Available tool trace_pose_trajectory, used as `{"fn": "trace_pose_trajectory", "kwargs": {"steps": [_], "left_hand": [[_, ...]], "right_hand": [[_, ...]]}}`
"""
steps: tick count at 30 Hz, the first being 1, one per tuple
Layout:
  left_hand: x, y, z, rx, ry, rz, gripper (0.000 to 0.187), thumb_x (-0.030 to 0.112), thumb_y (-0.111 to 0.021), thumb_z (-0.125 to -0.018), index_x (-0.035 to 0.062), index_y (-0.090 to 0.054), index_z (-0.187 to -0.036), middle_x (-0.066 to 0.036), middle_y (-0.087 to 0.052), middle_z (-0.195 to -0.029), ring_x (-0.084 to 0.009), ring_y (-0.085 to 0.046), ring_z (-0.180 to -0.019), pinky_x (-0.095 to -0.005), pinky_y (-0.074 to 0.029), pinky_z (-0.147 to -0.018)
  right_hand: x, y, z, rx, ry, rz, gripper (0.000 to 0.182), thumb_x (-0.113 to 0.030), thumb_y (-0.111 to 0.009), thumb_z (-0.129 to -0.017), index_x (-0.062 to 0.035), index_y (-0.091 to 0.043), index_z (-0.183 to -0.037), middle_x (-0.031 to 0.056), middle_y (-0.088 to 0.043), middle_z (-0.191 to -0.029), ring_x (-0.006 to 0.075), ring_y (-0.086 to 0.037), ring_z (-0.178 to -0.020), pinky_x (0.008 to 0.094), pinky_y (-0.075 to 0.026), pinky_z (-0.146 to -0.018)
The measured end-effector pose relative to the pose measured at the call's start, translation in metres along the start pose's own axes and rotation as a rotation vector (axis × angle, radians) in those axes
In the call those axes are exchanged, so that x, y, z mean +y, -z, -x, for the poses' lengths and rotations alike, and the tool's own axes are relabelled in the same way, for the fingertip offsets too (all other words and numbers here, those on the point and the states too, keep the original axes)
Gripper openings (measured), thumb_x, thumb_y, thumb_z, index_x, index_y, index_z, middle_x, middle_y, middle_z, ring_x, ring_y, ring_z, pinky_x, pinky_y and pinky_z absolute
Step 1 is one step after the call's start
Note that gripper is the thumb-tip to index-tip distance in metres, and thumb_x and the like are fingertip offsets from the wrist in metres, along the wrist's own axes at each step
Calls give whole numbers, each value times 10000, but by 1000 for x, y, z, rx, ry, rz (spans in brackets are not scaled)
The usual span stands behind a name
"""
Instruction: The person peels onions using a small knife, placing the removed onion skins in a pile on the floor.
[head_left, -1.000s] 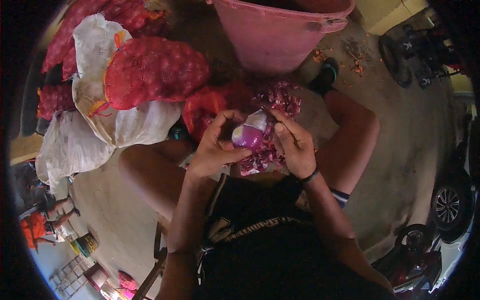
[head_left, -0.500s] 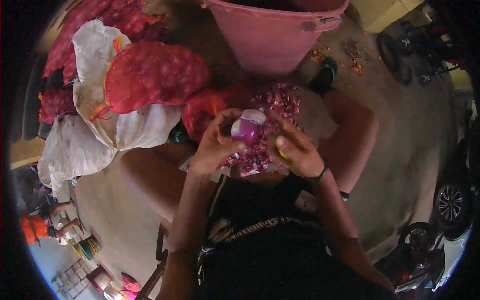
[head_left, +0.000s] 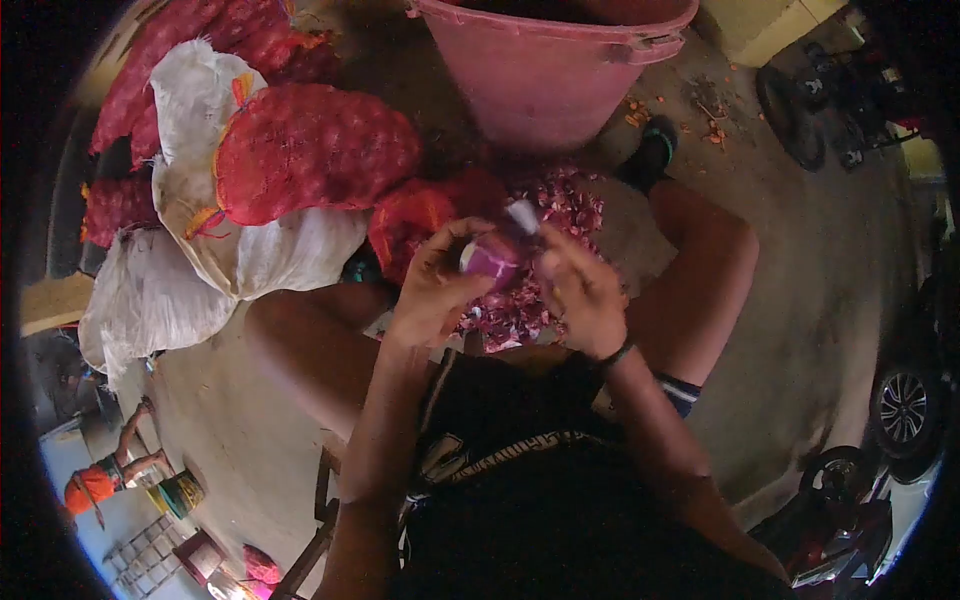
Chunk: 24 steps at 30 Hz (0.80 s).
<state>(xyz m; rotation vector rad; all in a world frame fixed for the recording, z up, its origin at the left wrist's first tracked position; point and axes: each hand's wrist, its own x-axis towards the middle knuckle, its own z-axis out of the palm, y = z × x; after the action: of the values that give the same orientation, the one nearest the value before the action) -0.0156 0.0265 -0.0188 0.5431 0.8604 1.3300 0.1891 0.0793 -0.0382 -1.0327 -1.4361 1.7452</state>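
My left hand is closed around a purple onion, which shows a pale end toward the palm. Close by on the right, my right hand grips a small knife. Its pale blade is smeared by motion and sticks out above the onion, and the fingers hide its handle. Beneath both hands, between my legs, lies a heap of purple onion skins.
A big pink tub stands ahead. Red mesh sacks of onions and white woven sacks lie on the left. Motorbike parts show at the right edge. A person in orange is far off at lower left.
The knife blade has lifted off the onion's top, up and to the right. My right hand has turned, covering the yellow handle seen before. My left hand still holds the onion.
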Motion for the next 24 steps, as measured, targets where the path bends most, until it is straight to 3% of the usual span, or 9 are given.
{"fn": "trace_pose_trajectory", "kwargs": {"steps": [4,6,11,13,15,21,24], "left_hand": [[-10,10,1,-91,-127,52,691,75,-760,-775,27,-407,-1367,-146,-502,-1345,-287,-523,-1238,-445,-457,-1029],[-9,9,-2,-52,-143,73,700,90,-757,-781,37,-396,-1378,-155,-471,-1383,-305,-485,-1283,-460,-438,-1052],[-9,13,-3,-4,-129,85,690,45,-739,-773,40,-403,-1376,-150,-457,-1396,-287,-469,-1295,-443,-417,-1070],[-10,15,-3,22,-131,33,656,-21,-702,-779,34,-411,-1365,-141,-470,-1379,-249,-508,-1237,-405,-454,-1021],[-11,12,-5,30,-153,-19,622,-100,-660,-788,26,-421,-1349,-131,-486,-1356,-202,-557,-1159,-355,-511,-946],[-11,-6,-7,18,-238,-12,640,-134,-691,-761,35,-449,-1328,-111,-563,-1224,-184,-573,-1116,-310,-502,-949],[-8,-8,-4,16,-228,-56,654,-137,-688,-764,34,-433,-1342,-118,-566,-1238,-207,-553,-1168,-330,-494,-968]], "right_hand": [[-17,19,-13,16,-115,-73,505,-280,-533,-1012,-2,-433,-1421,77,-637,-1001,107,-565,-817,237,-460,-803],[-26,13,-12,-67,-140,110,537,-290,-536,-1008,-4,-401,-1442,111,-646,-1079,126,-570,-837,255,-463,-834],[-17,12,-4,-99,98,281,554,-254,-534,-1001,-3,-357,-1463,199,-543,-1348,197,-616,-1050,325,-452,-942],[-27,9,2,-145,206,297,541,-225,-537,-995,-5,-364,-1459,213,-525,-1376,226,-617,-1117,339,-451,-956],[-34,-2,4,-164,410,338,533,-191,-551,-983,-12,-375,-1454,219,-552,-1339,256,-618,-1146,345,-463,-942],[-31,-14,4,-67,456,451,418,-114,-586,-943,-25,-532,-1349,233,-629,-1164,301,-665,-1016,346,-498,-868],[-29,-17,5,-14,412,291,346,-135,-561,-972,-9,-580,-1293,194,-666,-1133,262,-663,-951,350,-502,-840]]}}
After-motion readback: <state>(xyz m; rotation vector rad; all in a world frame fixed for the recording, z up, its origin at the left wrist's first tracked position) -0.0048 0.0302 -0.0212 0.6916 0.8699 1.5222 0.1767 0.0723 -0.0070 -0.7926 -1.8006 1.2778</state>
